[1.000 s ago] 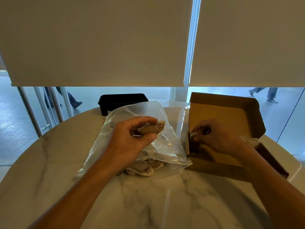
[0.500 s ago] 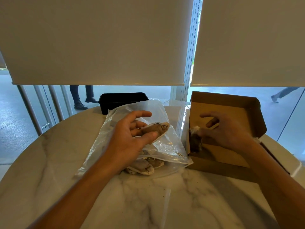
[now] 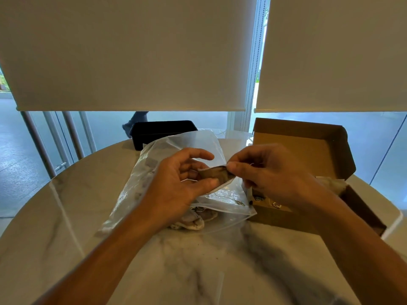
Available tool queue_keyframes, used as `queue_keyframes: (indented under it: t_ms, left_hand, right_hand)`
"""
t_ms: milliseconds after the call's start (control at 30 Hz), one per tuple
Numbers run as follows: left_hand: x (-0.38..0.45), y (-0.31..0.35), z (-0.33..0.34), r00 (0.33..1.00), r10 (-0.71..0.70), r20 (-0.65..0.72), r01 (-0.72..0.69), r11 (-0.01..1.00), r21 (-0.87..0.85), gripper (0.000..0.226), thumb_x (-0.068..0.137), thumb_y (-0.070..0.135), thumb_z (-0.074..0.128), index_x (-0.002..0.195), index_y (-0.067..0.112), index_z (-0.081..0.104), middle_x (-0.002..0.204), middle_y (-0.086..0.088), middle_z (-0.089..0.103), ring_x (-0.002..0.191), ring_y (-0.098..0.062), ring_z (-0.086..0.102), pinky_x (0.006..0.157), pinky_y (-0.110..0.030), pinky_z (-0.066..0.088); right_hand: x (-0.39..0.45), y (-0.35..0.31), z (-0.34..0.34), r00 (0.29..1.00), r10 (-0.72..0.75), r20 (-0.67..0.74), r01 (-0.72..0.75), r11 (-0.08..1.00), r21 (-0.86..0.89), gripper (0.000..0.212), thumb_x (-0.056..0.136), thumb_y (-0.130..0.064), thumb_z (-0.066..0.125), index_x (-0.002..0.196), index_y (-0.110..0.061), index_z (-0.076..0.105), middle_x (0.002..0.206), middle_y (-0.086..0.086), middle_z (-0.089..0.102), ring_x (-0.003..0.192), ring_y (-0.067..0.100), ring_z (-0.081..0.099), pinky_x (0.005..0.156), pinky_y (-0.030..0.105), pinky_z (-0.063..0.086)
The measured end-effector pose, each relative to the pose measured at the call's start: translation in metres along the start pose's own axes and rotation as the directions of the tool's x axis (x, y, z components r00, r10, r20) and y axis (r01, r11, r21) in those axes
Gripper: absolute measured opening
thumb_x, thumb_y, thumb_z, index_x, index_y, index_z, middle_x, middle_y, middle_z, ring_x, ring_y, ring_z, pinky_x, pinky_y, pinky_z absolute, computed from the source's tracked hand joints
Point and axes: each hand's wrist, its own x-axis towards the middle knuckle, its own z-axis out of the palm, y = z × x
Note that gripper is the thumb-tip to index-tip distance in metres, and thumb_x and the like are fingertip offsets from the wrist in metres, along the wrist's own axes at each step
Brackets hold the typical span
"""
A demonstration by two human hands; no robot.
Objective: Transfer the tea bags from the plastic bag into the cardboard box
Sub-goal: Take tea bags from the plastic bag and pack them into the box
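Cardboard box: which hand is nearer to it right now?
Right. The right hand hovers at the cardboard box left edge; the left hand is over the plastic bag, farther left.

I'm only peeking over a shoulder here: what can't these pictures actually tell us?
- How many tea bags lie in the cardboard box: head view, the right hand and wrist cover its floor.
- What the black tray holds: its wall hides the inside.
- The print on the tags: too small.
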Motion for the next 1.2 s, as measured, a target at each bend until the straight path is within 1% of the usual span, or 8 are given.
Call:
queue_keyframes:
  t_ms: [133, 233, 300, 467, 567, 767, 967, 1200]
  left_hand:
    - [0.0, 0.003, -0.002, 0.998, 0.029, 0.056, -0.029, 1.0, -0.008, 0.029, 0.073, 0.001, 0.075, 0.089, 0.022, 0.062, 0.088, 0.002, 0.07, 0.082, -0.011, 0.069, 0.068, -0.021, 0.056]
    - [0.001, 0.005, -0.008, 0.995, 0.063, 0.072, -0.059, 0.997, -0.055, 0.02, 0.074, -0.002, 0.071, 0.081, 0.017, 0.068, 0.081, 0.01, 0.073, 0.08, -0.007, 0.069, 0.069, -0.015, 0.053]
    - [0.001, 0.008, -0.01, 0.995, 0.074, 0.065, -0.069, 0.994, -0.084, 0.016, 0.072, 0.006, 0.069, 0.083, 0.018, 0.071, 0.08, 0.013, 0.072, 0.081, -0.004, 0.068, 0.067, -0.011, 0.05]
    - [0.001, 0.008, -0.011, 0.995, 0.097, 0.014, -0.095, 0.989, -0.117, 0.022, 0.066, 0.022, 0.066, 0.086, 0.027, 0.074, 0.089, 0.009, 0.074, 0.089, -0.009, 0.069, 0.074, -0.016, 0.053]
    - [0.003, 0.005, -0.015, 0.994, 0.098, -0.055, -0.105, 0.981, -0.162, 0.022, 0.065, 0.023, 0.068, 0.082, 0.034, 0.076, 0.091, 0.012, 0.074, 0.093, -0.009, 0.068, 0.078, -0.018, 0.053]
    - [0.006, 0.007, -0.016, 0.978, 0.112, -0.175, -0.156, 0.952, -0.262, 0.026, 0.063, 0.018, 0.07, 0.084, 0.033, 0.076, 0.09, 0.01, 0.074, 0.093, -0.011, 0.069, 0.076, -0.018, 0.054]
    - [0.003, 0.004, -0.011, 0.975, 0.137, -0.177, -0.153, 0.985, -0.081, 0.022, 0.066, 0.019, 0.072, 0.086, 0.027, 0.072, 0.087, 0.017, 0.073, 0.088, -0.004, 0.069, 0.074, -0.014, 0.053]
    - [0.006, -0.003, -0.016, 0.975, 0.089, -0.205, -0.101, 0.994, -0.051, 0.025, 0.063, 0.022, 0.076, 0.086, 0.026, 0.073, 0.087, 0.013, 0.074, 0.088, -0.008, 0.069, 0.073, -0.015, 0.054]
  right_hand:
    - [-0.001, -0.003, -0.001, 1.0, 0.001, -0.012, 0.001, 0.986, 0.168, 0.019, 0.074, -0.038, 0.063, 0.087, -0.027, 0.071, 0.066, -0.006, 0.066, 0.053, 0.005, 0.054, 0.05, 0.014, 0.043]
    - [-0.001, 0.0, -0.006, 0.987, 0.041, 0.153, -0.078, 0.965, 0.249, 0.045, 0.064, -0.044, 0.065, 0.107, -0.034, 0.063, 0.074, -0.004, 0.064, 0.059, 0.008, 0.055, 0.056, 0.02, 0.047]
    - [-0.001, 0.004, -0.006, 0.96, 0.076, 0.27, -0.121, 0.981, 0.154, 0.056, 0.061, -0.043, 0.072, 0.115, -0.039, 0.058, 0.077, -0.008, 0.062, 0.066, 0.008, 0.058, 0.064, 0.024, 0.05]
    - [-0.006, 0.003, 0.017, 0.964, 0.02, 0.267, 0.015, 0.991, -0.13, 0.011, 0.084, -0.036, 0.066, 0.094, -0.035, 0.069, 0.067, -0.016, 0.063, 0.064, -0.001, 0.059, 0.063, 0.014, 0.048]
    - [-0.008, 0.006, 0.01, 0.976, 0.046, 0.211, -0.008, 0.984, -0.176, 0.011, 0.087, -0.032, 0.063, 0.091, -0.029, 0.072, 0.083, -0.018, 0.069, 0.079, -0.003, 0.064, 0.071, 0.014, 0.053]
    - [-0.006, 0.012, -0.011, 0.979, 0.118, 0.164, -0.082, 0.974, -0.213, 0.01, 0.085, -0.025, 0.065, 0.079, -0.032, 0.068, 0.075, -0.015, 0.07, 0.073, 0.001, 0.066, 0.06, 0.013, 0.05]
    - [-0.008, 0.011, -0.022, 0.984, 0.176, 0.035, -0.175, 0.984, -0.016, 0.002, 0.079, -0.02, 0.071, 0.08, -0.021, 0.072, 0.073, -0.004, 0.073, 0.065, 0.01, 0.068, 0.061, 0.019, 0.054]
    - [-0.012, 0.003, -0.033, 0.985, 0.171, -0.02, -0.156, 0.935, 0.318, 0.012, 0.071, -0.008, 0.069, 0.082, -0.008, 0.072, 0.077, 0.005, 0.073, 0.072, 0.022, 0.072, 0.061, 0.022, 0.057]
